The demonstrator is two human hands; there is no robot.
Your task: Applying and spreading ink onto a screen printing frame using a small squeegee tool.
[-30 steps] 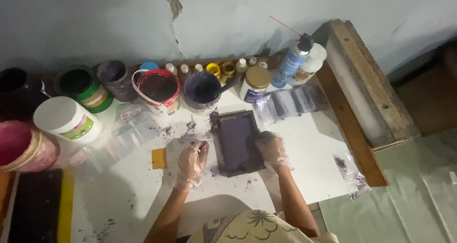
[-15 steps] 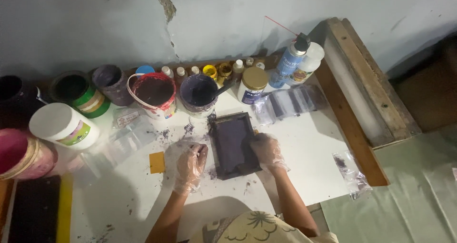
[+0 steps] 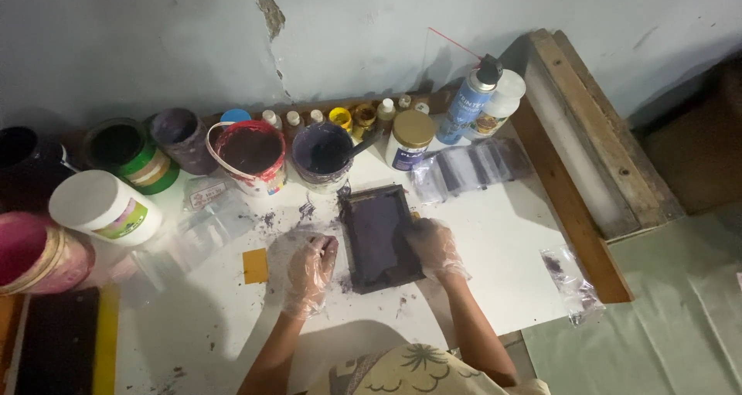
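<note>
White table (image 3: 479,256) stained purple, wooden frame (image 3: 595,132) leaning at its right edge. Row of paint tubs along the wall: white jar (image 3: 104,207), red-rimmed bucket (image 3: 249,154), purple tub (image 3: 322,154), spray can (image 3: 468,101). Small dark printing screen (image 3: 376,236) lies flat mid-table. Right hand (image 3: 434,246), gloved, fingers curled over the screen's right edge, gripping it. Left hand (image 3: 311,271), gloved, just left of the screen, fingers loosely bent on the table, holding nothing I can see. Small yellow card (image 3: 255,266) lies left of that hand
</note>
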